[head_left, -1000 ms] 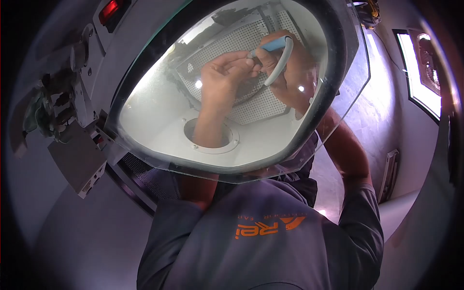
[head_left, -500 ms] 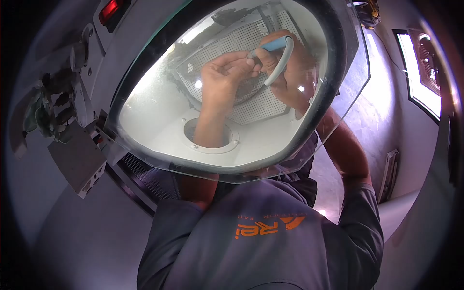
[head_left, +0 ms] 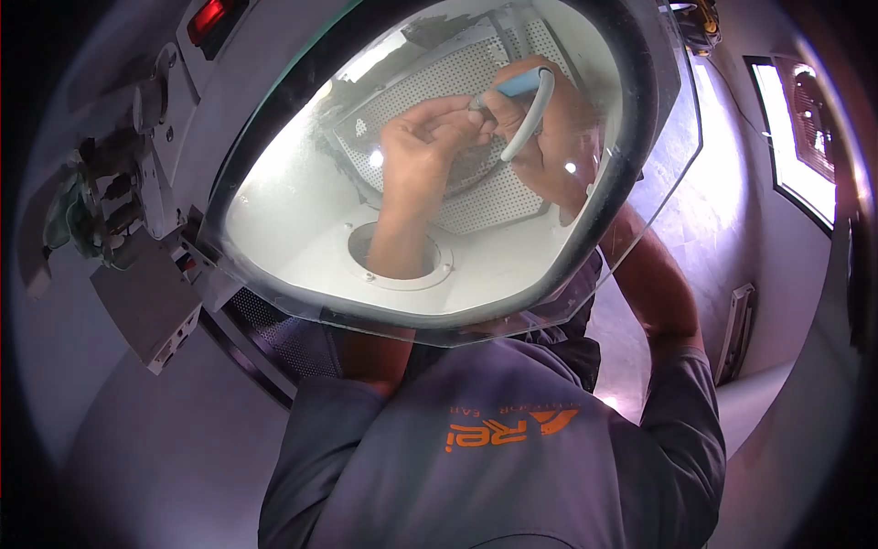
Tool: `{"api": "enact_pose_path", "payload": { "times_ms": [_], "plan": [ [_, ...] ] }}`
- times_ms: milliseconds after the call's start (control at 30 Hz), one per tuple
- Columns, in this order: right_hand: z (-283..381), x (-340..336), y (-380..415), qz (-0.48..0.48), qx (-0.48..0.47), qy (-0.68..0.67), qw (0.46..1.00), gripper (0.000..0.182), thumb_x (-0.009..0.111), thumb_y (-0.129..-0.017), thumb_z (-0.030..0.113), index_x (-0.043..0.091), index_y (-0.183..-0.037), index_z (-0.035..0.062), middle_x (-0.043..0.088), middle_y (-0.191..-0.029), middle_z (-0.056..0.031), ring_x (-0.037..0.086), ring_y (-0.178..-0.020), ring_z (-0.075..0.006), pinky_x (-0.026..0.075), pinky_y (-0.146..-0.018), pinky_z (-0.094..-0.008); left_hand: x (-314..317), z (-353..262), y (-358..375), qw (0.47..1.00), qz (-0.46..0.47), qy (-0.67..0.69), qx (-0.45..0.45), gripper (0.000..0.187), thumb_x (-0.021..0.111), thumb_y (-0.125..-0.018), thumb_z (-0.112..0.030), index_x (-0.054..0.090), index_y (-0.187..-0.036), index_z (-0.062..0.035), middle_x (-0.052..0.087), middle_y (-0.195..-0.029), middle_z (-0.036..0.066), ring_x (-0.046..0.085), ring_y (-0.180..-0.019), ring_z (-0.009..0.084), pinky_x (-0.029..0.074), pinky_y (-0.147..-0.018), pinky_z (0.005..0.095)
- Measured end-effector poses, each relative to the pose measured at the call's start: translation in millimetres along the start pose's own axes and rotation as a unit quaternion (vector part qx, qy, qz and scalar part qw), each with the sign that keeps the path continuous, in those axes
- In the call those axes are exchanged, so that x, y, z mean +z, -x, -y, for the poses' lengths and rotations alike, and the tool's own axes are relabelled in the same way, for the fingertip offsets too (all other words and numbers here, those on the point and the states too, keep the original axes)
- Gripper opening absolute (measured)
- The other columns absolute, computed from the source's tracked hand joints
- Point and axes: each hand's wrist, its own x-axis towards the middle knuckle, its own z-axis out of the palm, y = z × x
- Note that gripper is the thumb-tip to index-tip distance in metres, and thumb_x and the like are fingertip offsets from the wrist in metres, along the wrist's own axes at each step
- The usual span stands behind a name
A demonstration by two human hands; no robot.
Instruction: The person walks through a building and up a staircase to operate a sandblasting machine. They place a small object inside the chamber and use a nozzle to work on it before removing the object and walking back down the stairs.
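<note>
Both hands are inside a white blasting cabinet, seen through its clear window (head_left: 302, 197). My right hand (head_left: 560, 128) is closed around a blue handpiece (head_left: 519, 85), whose grey hose (head_left: 533, 123) bends down over the hand. The handpiece's tip points left, at the fingers of my left hand (head_left: 416, 151). Those fingers are pinched together close to the tip; what they hold is too small and hidden to name. My left forearm comes up through a round arm port (head_left: 358, 259). Beneath the hands lies a perforated metal plate (head_left: 480, 210).
A black seal (head_left: 457, 320) frames the window, and the clear sheet's edge (head_left: 672, 188) juts out at the right. On the left are a grey box (head_left: 146, 297), brackets and a red lit switch (head_left: 210, 20). A framed panel (head_left: 796, 128) is at the far right.
Almost nothing differs. Both hands and the handpiece stay in nearly the same place, with only a very slight shift of the left fingers.
</note>
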Motion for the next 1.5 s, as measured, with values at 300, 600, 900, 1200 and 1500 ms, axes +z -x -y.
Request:
{"api": "enact_pose_path", "payload": {
  "times_ms": [300, 600, 900, 1200, 1500],
  "plan": [
    [7, 2, -3, -0.018, 0.008, -0.021, 1.000, 0.021, 0.061, -0.100, 0.022, 0.058, -0.101, 0.0016, 0.067, -0.079, -0.0081, 0.069, -0.068, -0.0140, 0.052, -0.056, -0.0258, 1, -1, 1, 1.000, -0.011, -0.003, -0.002, 0.029, 0.070, -0.086, -0.002, 0.063, -0.109, 0.0138, 0.072, -0.093, 0.020, 0.072, -0.082, 0.0216, 0.059, -0.077, 0.0301],
    [12, 2, -3, -0.018, 0.035, -0.043, 0.998, 0.021, 0.061, -0.099, 0.023, 0.058, -0.103, 0.0022, 0.067, -0.080, -0.0079, 0.070, -0.068, -0.0145, 0.053, -0.056, -0.0252, 1, -1, 1, 1.000, -0.005, -0.003, -0.002, 0.028, 0.070, -0.086, -0.002, 0.063, -0.108, 0.0138, 0.073, -0.091, 0.019, 0.071, -0.082, 0.0212, 0.058, -0.077, 0.0295],
    [13, -2, -4, -0.034, 0.008, -0.008, 0.999, 0.025, 0.063, -0.098, 0.028, 0.061, -0.100, 0.0030, 0.065, -0.079, -0.0042, 0.067, -0.066, -0.0112, 0.051, -0.056, -0.0249, 2, -2, 1, 1.000, -0.001, -0.010, -0.003, 0.029, 0.068, -0.087, -0.001, 0.062, -0.110, 0.0146, 0.072, -0.094, 0.021, 0.072, -0.085, 0.0232, 0.059, -0.080, 0.0311],
    [13, 2, -5, -0.056, -0.006, 0.001, 0.998, 0.026, 0.064, -0.097, 0.030, 0.062, -0.099, 0.0039, 0.064, -0.076, -0.0035, 0.063, -0.065, -0.0082, 0.050, -0.055, -0.0246, 1, -2, 0, 1.000, -0.001, 0.004, -0.011, 0.029, 0.068, -0.087, -0.001, 0.062, -0.111, 0.0145, 0.072, -0.094, 0.021, 0.072, -0.086, 0.0233, 0.059, -0.080, 0.0307],
    [14, -1, -3, -0.029, 0.003, -0.034, 0.999, 0.024, 0.063, -0.098, 0.024, 0.058, -0.105, 0.0011, 0.065, -0.089, -0.0079, 0.068, -0.074, -0.0114, 0.055, -0.058, -0.0267, 0, 0, -1, 1.000, -0.007, 0.000, -0.010, 0.031, 0.068, -0.087, -0.002, 0.061, -0.111, 0.0147, 0.072, -0.093, 0.020, 0.072, -0.083, 0.0226, 0.058, -0.078, 0.0284]
  ]
}}
